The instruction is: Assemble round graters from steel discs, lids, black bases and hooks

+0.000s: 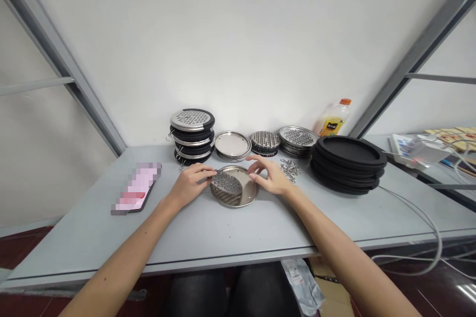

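A round metal tray (250,189) with a raised rim lies on the grey table in front of me. My left hand (192,183) pinches the left edge of a perforated grater disc (226,182), which is tilted over the tray's left part. At the tray's upper right, my right hand (268,174) has its thumb and fingers apart, with nothing seen between them. Behind the tray stand a stack of plain metal plates (233,143), a stack of grater discs (265,141) and a stack of rimmed perforated discs (298,137).
Black-ringed assembled discs (192,120) are stacked at the back left. Small metal clasps (290,169) lie right of my right hand, before black rings (348,163) and a bottle (334,118). A phone (138,188) lies left; a cable (427,218) hangs over the right edge.
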Motion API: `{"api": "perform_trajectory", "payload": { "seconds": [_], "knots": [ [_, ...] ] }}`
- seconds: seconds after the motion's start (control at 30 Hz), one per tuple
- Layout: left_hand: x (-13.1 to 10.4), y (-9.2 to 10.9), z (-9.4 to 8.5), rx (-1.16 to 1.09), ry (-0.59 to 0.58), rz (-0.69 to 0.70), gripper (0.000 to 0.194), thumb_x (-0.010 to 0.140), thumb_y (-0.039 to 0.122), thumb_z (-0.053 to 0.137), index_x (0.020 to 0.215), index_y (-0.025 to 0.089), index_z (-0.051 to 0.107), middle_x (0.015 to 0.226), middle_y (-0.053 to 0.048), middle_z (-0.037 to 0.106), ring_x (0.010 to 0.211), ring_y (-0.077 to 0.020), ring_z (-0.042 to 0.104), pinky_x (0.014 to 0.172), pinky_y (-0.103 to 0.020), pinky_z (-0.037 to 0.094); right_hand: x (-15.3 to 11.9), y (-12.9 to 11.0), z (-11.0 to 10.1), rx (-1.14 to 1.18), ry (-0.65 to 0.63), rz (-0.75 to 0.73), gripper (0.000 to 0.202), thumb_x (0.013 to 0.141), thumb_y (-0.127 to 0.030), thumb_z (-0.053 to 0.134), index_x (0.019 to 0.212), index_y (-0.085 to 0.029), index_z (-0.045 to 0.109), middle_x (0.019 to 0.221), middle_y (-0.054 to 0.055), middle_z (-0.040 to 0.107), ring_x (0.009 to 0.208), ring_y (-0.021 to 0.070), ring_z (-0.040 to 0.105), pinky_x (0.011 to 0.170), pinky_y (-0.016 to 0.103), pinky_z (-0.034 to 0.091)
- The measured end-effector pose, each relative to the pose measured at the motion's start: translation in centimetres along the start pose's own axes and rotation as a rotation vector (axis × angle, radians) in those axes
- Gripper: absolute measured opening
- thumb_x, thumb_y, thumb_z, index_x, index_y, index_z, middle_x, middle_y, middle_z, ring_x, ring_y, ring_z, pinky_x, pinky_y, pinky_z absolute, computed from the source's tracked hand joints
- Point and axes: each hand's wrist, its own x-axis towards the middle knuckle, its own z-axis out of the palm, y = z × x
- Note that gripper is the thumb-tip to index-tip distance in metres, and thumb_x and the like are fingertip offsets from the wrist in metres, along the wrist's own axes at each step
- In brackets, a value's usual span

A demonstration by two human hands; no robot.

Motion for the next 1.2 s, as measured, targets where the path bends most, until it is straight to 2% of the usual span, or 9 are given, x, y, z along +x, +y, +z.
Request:
{"api": "perform_trajectory", "payload": {
  "seconds": [0.13, 0.3, 0.47, 0.73, 1.07, 1.2],
  "knots": [
    [0.0, 0.1, 0.0, 0.014, -0.044, -0.005, 0.019, 0.087, 0.014, 0.059, 0.1, 0.021, 0.071, 0.102, -0.005, 0.071, 0.092, -0.0194, 0.064, 0.084, -0.036, 0.053, 0.3, 0.6, 0.1, -0.127, 0.0, 0.136, 0.03, 0.091, -0.039, 0.049, 0.109, -0.02, 0.063, 0.086, 0.005, 0.073, 0.07, 0.0173, 0.066, 0.07, 0.03, 0.05],
    [-0.1, 0.1, 0.0, -0.024, -0.11, -0.076, 0.026, 0.085, 0.012, 0.058, 0.106, 0.023, 0.069, 0.109, -0.004, 0.069, 0.098, -0.0185, 0.065, 0.09, -0.034, 0.053, 0.4, 1.2, 0.6, -0.126, -0.052, 0.147, 0.026, 0.09, -0.039, 0.052, 0.099, -0.019, 0.067, 0.085, 0.004, 0.072, 0.069, 0.0163, 0.066, 0.067, 0.027, 0.051],
    [-0.3, 0.5, -0.1, -0.074, -0.247, -0.056, 0.031, 0.083, 0.01, 0.056, 0.108, 0.023, 0.069, 0.116, -0.004, 0.067, 0.102, -0.0179, 0.065, 0.091, -0.033, 0.053, 0.4, 1.6, 0.8, -0.124, -0.046, 0.132, 0.026, 0.088, -0.035, 0.055, 0.105, -0.018, 0.065, 0.085, 0.005, 0.072, 0.071, 0.0164, 0.065, 0.067, 0.027, 0.051],
    [-0.3, 0.8, -0.1, -0.098, -0.255, -0.071, 0.03, 0.084, 0.015, 0.057, 0.111, 0.023, 0.068, 0.116, -0.005, 0.068, 0.105, -0.0203, 0.064, 0.095, -0.037, 0.052, 0.3, 1.7, 0.8, -0.135, -0.057, 0.134, 0.026, 0.088, -0.033, 0.054, 0.106, -0.018, 0.065, 0.087, 0.005, 0.072, 0.068, 0.0153, 0.065, 0.067, 0.027, 0.051],
    [-0.3, 1.1, -0.3, -0.082, -0.348, -0.106, 0.033, 0.084, 0.024, 0.061, 0.117, 0.024, 0.066, 0.124, -0.005, 0.065, 0.115, -0.0228, 0.06, 0.102, -0.04, 0.048, 0.3, 1.2, 0.7, -0.164, -0.082, 0.108, 0.023, 0.087, -0.03, 0.055, 0.104, -0.019, 0.066, 0.088, 0.005, 0.071, 0.07, 0.0154, 0.064, 0.067, 0.026, 0.051],
    [-0.4, 1.1, -0.1, -0.051, -0.334, -0.115, 0.031, 0.086, 0.025, 0.059, 0.116, 0.024, 0.066, 0.128, -0.007, 0.062, 0.115, -0.0237, 0.06, 0.102, -0.041, 0.048, 0.4, 1.0, 0.6, -0.162, -0.088, 0.097, 0.022, 0.086, -0.028, 0.055, 0.102, -0.019, 0.067, 0.088, 0.005, 0.071, 0.071, 0.0156, 0.064, 0.067, 0.026, 0.051]
  ]
}}
